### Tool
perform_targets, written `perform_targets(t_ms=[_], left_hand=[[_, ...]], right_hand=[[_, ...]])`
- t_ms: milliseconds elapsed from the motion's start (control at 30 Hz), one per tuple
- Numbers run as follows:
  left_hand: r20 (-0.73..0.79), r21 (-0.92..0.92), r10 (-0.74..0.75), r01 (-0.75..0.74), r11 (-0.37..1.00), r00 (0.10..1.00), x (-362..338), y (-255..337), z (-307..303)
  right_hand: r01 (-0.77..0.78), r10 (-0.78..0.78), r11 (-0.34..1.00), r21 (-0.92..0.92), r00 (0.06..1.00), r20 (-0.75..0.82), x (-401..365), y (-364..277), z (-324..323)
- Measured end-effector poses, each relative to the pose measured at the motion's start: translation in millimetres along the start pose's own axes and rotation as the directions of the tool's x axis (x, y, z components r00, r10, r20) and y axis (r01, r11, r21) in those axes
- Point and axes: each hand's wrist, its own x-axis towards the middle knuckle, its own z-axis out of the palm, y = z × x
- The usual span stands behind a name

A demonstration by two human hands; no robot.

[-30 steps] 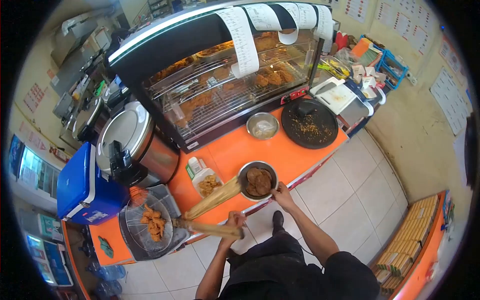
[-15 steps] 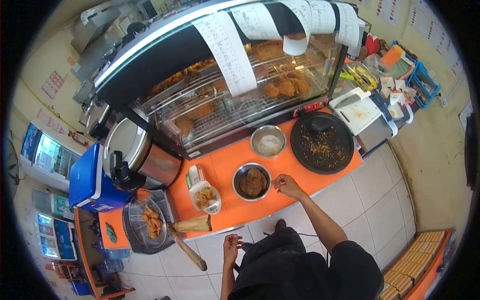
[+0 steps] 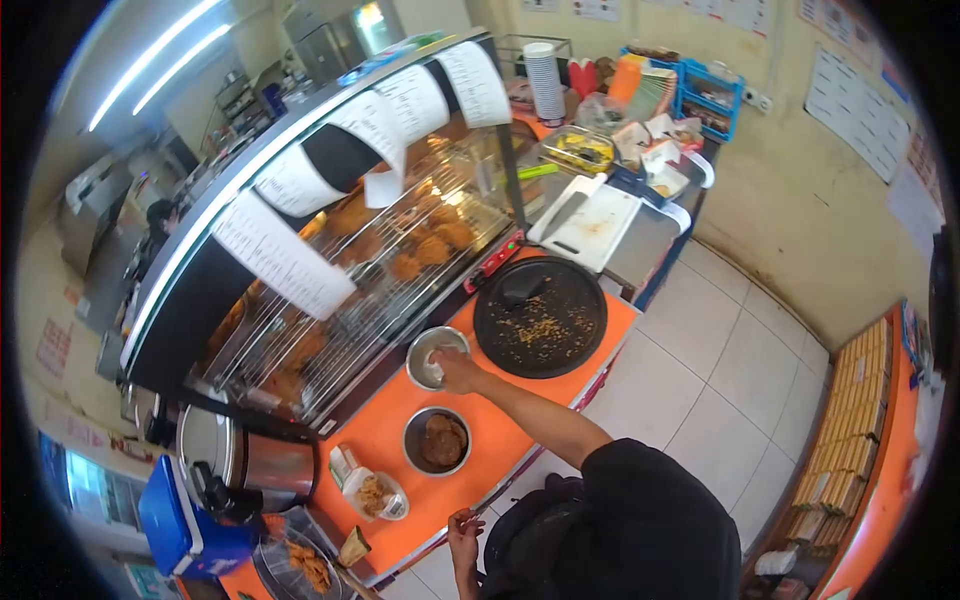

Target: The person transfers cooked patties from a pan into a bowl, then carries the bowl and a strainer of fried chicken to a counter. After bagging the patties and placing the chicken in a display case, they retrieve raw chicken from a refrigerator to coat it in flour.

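Observation:
My right hand (image 3: pixel 460 371) reaches over the rim of a small metal bowl (image 3: pixel 421 376) with something whitish inside. Its fingers point down and bunch together in the bowl; whatever they hold is hidden. Nearer to me stands a second metal bowl (image 3: pixel 411 430) containing brown patties (image 3: pixel 443 441). My left hand (image 3: pixel 464 528) hangs by the counter's front edge, loosely curled with its fingers apart and nothing visible in it. A white paper box (image 3: pixel 345 474) of fried pieces (image 3: pixel 373 495) lies left of the patty bowl.
A glass warming cabinet (image 3: pixel 340 260) hung with paper slips lines the back of the orange counter (image 3: pixel 520 425). Right of the bowls lies a round black tray (image 3: pixel 565 350) with crumbs. A white cutting board (image 3: pixel 600 222) bears a knife. A strainer (image 3: pixel 268 568) holds fried pieces.
My right hand has left the rim of the patty bowl and moved into the bowl with whitish contents. My view has turned to the right. My left hand stays low near the counter.

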Motion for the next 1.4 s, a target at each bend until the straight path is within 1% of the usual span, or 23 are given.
perform_targets(t_ms=[100, 200, 267, 333, 367, 433, 467, 567, 633, 667, 733, 800, 833, 900, 933, 967, 1033, 1067, 1133, 1233, 1300, 1333, 1400], left_hand=[[0.109, 0.064, -0.061, 0.054, 0.996, 0.992, 2.7, 1.9, 4.9], [0.175, 0.115, -0.088, 0.068, 0.991, 0.981, -2.6, 11.3, 12.2], [0.189, 0.212, -0.144, 0.103, 0.972, 0.971, -1.8, 3.4, 12.2], [0.256, 0.260, 0.046, -0.115, 0.959, 0.965, 5.5, -24.8, 5.8], [0.248, 0.306, -0.006, -0.072, 0.949, 0.969, 4.4, -18.1, 6.0], [0.241, 0.248, 0.101, -0.161, 0.955, 0.965, 0.1, -11.0, 6.8], [0.236, 0.219, 0.146, -0.199, 0.955, 0.961, 1.0, -12.8, 6.1], [0.228, -0.016, 0.152, -0.152, 0.988, 0.962, 8.0, -18.8, 0.0], [0.279, 0.156, 0.068, -0.115, 0.981, 0.958, 29.0, -45.3, -12.9], [0.299, 0.245, 0.019, -0.096, 0.965, 0.954, 40.6, -58.2, -17.3], [0.302, 0.196, 0.225, -0.291, 0.936, 0.926, 51.6, -74.9, -18.5], [0.335, 0.146, 0.327, -0.391, 0.909, 0.884, 53.5, -71.7, -18.0], [0.367, 0.118, 0.328, -0.393, 0.912, 0.871, 45.3, -45.5, -18.3], [0.377, 0.106, 0.289, -0.351, 0.930, 0.880, 44.1, -28.5, -15.9], [0.367, 0.086, 0.301, -0.354, 0.931, 0.880, 47.7, -23.9, -14.1], [0.355, 0.066, 0.312, -0.357, 0.932, 0.881, 49.7, -15.7, -11.0], [0.273, 0.004, 0.303, -0.316, 0.949, 0.913, 49.4, 4.1, 6.9], [0.202, -0.045, 0.280, -0.277, 0.960, 0.939, 48.5, 17.7, 19.9], [0.095, -0.077, 0.251, -0.244, 0.967, 0.963, 46.0, 44.9, 43.6], [-0.034, -0.134, 0.341, -0.342, 0.930, 0.940, 53.6, 92.0, 80.9], [-0.104, -0.115, 0.361, -0.372, 0.921, 0.927, 50.0, 144.9, 101.6], [-0.135, -0.107, 0.365, -0.380, 0.919, 0.921, 48.5, 172.6, 109.7], [-0.185, -0.159, 0.362, -0.392, 0.906, 0.914, 58.5, 203.3, 117.1]], right_hand=[[-0.020, 0.040, 0.997, -0.080, 0.964, 0.262, 8.2, 11.1, 4.3], [0.015, -0.021, 0.999, 0.040, 0.988, 0.155, -17.9, -4.6, -25.7], [0.164, -0.168, 0.976, 0.141, 0.986, 0.017, -28.5, 22.0, 1.2], [0.207, -0.152, 0.903, 0.377, 0.973, -0.171, -80.5, 2.7, -20.4], [-0.056, 0.021, 0.913, 0.404, 0.996, 0.092, -101.3, -3.7, -34.9], [-0.061, 0.031, 0.862, 0.504, 0.997, 0.069, -148.3, 11.7, -17.1], [-0.144, 0.066, 0.822, 0.551, 0.985, 0.159, -167.3, 11.4, -19.9], [-0.306, 0.162, 0.740, 0.599, 0.946, 0.282, -203.2, -10.5, -50.2], [-0.392, 0.240, 0.702, 0.594, 0.916, 0.321, -207.5, -17.4, -68.1], [-0.158, 0.103, 0.869, 0.468, 0.985, 0.141, -201.5, -14.5, -77.1], [0.287, -0.279, 0.956, 0.057, 0.954, -0.111, -175.4, -7.5, -102.2], [0.095, -0.110, 0.947, 0.307, 0.993, 0.032, -134.8, -57.6, -178.6], [0.269, -0.248, 0.955, 0.127, 0.956, -0.157, -108.9, -69.2, -203.6], [0.298, -0.240, 0.923, 0.243, 0.940, -0.241, -53.5, -127.9, -277.2], [0.370, -0.296, 0.919, 0.138, 0.876, -0.381, -20.9, -150.0, -307.4], [0.462, -0.490, 0.868, -0.184, 0.729, -0.478, 20.8, -153.6, -338.2], [0.496, -0.504, 0.852, -0.170, 0.686, -0.525, 93.3, -193.5, -400.1], [0.582, -0.689, 0.719, -0.380, 0.525, -0.500, 132.3, -208.7, -429.5], [0.465, -0.643, 0.762, -0.450, 0.621, -0.447, 226.5, -208.4, -475.1], [0.069, -0.307, 0.847, -0.527, 0.873, -0.379, 326.9, -192.4, -508.3], [-0.075, -0.079, 0.784, -0.616, 0.973, -0.219, 364.5, -184.5, -515.2], [-0.133, 0.050, 0.728, -0.672, 0.989, -0.141, 377.1, -182.6, -513.3], [-0.059, 0.001, 0.652, -0.756, 0.997, -0.077, 401.3, -182.2, -511.7]])
